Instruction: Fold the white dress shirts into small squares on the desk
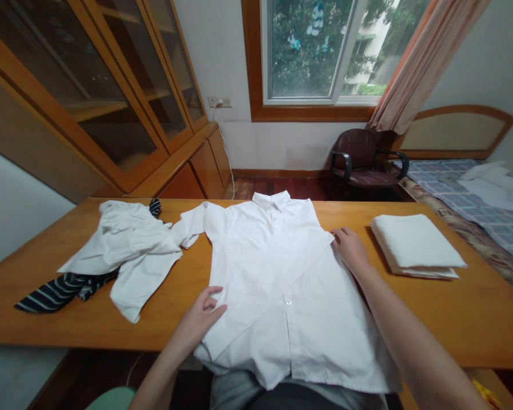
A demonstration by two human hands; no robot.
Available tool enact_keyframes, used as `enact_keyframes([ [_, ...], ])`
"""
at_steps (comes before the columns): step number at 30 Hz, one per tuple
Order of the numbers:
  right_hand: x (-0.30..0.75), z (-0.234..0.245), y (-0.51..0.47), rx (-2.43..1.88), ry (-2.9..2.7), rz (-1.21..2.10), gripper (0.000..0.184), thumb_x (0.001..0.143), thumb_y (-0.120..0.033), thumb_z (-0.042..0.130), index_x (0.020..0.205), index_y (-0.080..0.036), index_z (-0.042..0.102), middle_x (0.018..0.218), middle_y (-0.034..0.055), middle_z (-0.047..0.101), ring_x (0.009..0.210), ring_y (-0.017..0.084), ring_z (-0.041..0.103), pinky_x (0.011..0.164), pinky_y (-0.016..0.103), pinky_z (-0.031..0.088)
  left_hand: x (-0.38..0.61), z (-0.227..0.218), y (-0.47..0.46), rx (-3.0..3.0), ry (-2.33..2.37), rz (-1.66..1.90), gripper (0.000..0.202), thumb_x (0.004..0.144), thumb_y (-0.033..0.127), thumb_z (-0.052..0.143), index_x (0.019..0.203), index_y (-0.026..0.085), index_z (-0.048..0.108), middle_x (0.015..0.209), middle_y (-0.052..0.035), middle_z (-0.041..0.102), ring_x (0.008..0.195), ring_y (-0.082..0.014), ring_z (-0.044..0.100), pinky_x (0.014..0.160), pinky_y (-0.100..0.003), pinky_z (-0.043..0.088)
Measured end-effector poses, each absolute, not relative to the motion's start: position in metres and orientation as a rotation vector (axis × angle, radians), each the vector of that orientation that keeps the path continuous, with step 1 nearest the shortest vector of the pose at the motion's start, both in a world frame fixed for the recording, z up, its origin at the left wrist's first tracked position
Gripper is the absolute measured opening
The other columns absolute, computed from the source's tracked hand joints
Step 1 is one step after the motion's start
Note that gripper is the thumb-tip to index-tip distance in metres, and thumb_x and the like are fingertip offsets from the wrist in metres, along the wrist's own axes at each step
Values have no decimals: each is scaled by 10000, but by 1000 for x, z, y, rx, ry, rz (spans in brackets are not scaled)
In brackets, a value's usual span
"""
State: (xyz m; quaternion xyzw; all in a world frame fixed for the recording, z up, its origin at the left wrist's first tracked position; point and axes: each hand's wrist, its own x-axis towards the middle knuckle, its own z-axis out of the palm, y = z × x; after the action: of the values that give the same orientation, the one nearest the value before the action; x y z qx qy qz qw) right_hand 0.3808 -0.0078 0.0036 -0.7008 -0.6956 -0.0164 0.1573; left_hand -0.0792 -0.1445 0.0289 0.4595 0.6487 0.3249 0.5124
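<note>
A white button-up shirt (260, 267) lies front up on the wooden table, collar at the far side, with its lower hem hanging over the near edge. Its left-side sleeve stretches out beside it; on the right no sleeve sticks out. My right hand (349, 246) has its fingers closed on the shirt's right edge, where a pointed fold of cloth shows. At the lower left edge of the shirt, my left hand (206, 312) rests with thumb and fingers apart, the fingertips touching the fabric.
A crumpled white garment (132, 239) lies left on the table (414, 319), over a black striped tie (53, 293). Folded white cloth (416, 242) sits at the right. Beyond are a glass-doored cabinet (154, 154), an armchair (359, 156) and a bed (444, 176).
</note>
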Motion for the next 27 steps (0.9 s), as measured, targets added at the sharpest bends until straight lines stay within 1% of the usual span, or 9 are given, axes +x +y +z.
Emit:
enact_keyframes([
  [2, 383, 6, -4, -2025, -1967, -37, 269, 916, -230, 473, 1014, -168, 717, 1018, 128, 671, 924, 246, 614, 783, 315, 458, -72, 28, -139, 1128, 1526, 845, 558, 636, 465, 770, 1079, 180, 587, 670, 67, 492, 625, -138, 529, 597, -233, 391],
  [3, 385, 7, -2, -2026, -1937, -33, 263, 914, -226, 469, 991, -166, 713, 1014, 126, 675, 908, 239, 617, 768, 309, 453, -68, 28, -136, 1130, 1514, 896, 542, 652, 460, 763, 1083, 181, 586, 689, 59, 503, 659, -143, 542, 621, -236, 406],
  [5, 388, 7, 3, -2014, -1847, -18, 253, 903, -214, 462, 987, -163, 695, 1010, 123, 684, 904, 235, 621, 760, 305, 448, -60, 30, -134, 1102, 1489, 991, 539, 680, 462, 755, 1105, 187, 568, 746, 41, 542, 705, -147, 556, 658, -241, 425],
  [8, 396, 3, 11, -2005, -1681, 56, 239, 864, -199, 462, 979, -161, 668, 978, 119, 699, 891, 242, 624, 763, 318, 453, -52, 33, -135, 1017, 1425, 1025, 568, 703, 473, 750, 1147, 199, 527, 799, 28, 574, 710, -143, 558, 663, -241, 432],
  [11, 402, -1, 19, -1972, -1616, 118, 234, 828, -199, 461, 959, -161, 651, 938, 114, 699, 855, 239, 621, 766, 331, 466, -50, 31, -139, 995, 1402, 995, 580, 709, 460, 745, 1170, 199, 507, 799, 39, 540, 691, -130, 536, 649, -233, 423],
  [15, 408, -2, 25, -1880, -1700, 138, 207, 763, -165, 472, 876, -174, 645, 896, 83, 671, 869, 221, 608, 796, 317, 477, -55, 25, -144, 1125, 1435, 854, 568, 687, 415, 730, 1173, 197, 530, 772, 60, 448, 613, -100, 452, 576, -212, 371],
  [17, 410, -1, 24, -1852, -1728, 138, 197, 730, -142, 477, 832, -176, 642, 866, 75, 644, 851, 219, 594, 786, 314, 476, -58, 23, -146, 1219, 1458, 730, 557, 683, 387, 705, 1180, 194, 546, 798, 50, 451, 602, -99, 441, 571, -221, 371],
  [21, 413, -3, 16, -1817, -1832, 54, 202, 719, -86, 485, 824, -174, 633, 903, 92, 601, 836, 222, 565, 764, 315, 458, -61, 27, -148, 1379, 1499, 541, 603, 709, 353, 637, 1278, 189, 525, 896, 13, 491, 625, -110, 467, 639, -258, 420],
  [27, 415, -6, 1, -1850, -1969, -78, 171, 774, -69, 498, 857, -176, 602, 940, 109, 590, 857, 231, 556, 739, 307, 438, -64, 34, -144, 1526, 1474, 310, 727, 738, 300, 593, 1435, 187, 420, 948, -11, 528, 720, -146, 523, 758, -281, 455],
])
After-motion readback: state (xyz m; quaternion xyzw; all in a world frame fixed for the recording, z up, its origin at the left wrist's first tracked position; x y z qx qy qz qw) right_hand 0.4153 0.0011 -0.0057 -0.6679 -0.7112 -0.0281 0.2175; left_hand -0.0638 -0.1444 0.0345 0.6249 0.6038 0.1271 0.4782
